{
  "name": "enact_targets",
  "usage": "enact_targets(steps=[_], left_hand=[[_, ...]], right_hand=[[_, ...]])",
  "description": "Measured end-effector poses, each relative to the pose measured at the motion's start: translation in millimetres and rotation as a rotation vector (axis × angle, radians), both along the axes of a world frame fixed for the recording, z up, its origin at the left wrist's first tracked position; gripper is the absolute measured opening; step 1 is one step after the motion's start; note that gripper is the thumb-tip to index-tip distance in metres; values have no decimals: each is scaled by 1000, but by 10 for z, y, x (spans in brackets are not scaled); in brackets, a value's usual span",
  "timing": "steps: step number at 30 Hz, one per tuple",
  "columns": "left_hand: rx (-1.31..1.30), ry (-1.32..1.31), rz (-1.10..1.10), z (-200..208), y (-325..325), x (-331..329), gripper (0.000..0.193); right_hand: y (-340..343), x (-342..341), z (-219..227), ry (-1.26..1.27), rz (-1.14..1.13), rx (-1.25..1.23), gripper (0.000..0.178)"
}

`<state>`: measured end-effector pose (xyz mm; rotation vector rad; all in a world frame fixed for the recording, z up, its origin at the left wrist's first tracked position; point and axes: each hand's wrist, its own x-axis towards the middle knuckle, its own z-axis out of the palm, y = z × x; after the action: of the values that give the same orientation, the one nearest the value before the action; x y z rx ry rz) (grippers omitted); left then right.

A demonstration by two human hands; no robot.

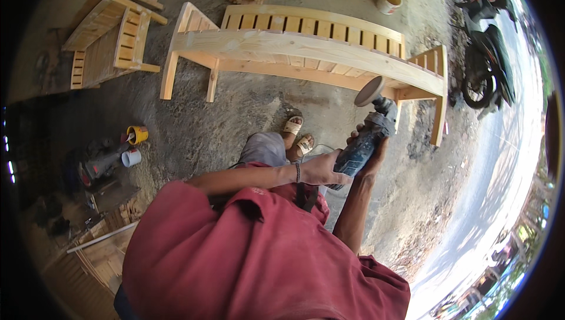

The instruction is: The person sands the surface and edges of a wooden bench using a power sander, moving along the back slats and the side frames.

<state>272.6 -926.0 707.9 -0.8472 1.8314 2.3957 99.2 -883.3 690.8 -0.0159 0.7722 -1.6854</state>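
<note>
Pale, unfinished wood makes up the long slatted bench [306, 46], and your angle grinder [368, 137] hangs just short of its front rail, sanding disc [369, 90] tilted up and off the surface. Both your hands are closed around the tool: left hand [321, 170] on the rear of the body, right hand [371, 155] under its middle. Judging from this, bring the disc flat to the rail and sweep along the grain. Beyond the bench's right end stands a parked motorbike [485, 55]; concrete floor [247, 108] before the bench gives your sandalled feet [297, 135] room.
</note>
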Motion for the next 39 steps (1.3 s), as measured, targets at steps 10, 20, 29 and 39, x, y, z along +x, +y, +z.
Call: enact_targets(steps=[10, 20, 29, 39], left_hand=[[-310, -349, -212, -1108, -1260, 1421, 57], [-1306, -341, 354, -2687, -3555, 3912, 47], [-1338, -560, 211, -3137, -4740, 4728, 73], [-1354, -663, 162, -3497, -4844, 4754, 73]], right_hand=[[-1131, 778, -597, 1385, 286, 314, 85], [-2871, 2790, -1260, 1366, 550, 473, 89], [-3500, 3845, -1696, 1438, 618, 480, 91], [-3640, 4042, -1829, 1486, 587, 506, 87]])
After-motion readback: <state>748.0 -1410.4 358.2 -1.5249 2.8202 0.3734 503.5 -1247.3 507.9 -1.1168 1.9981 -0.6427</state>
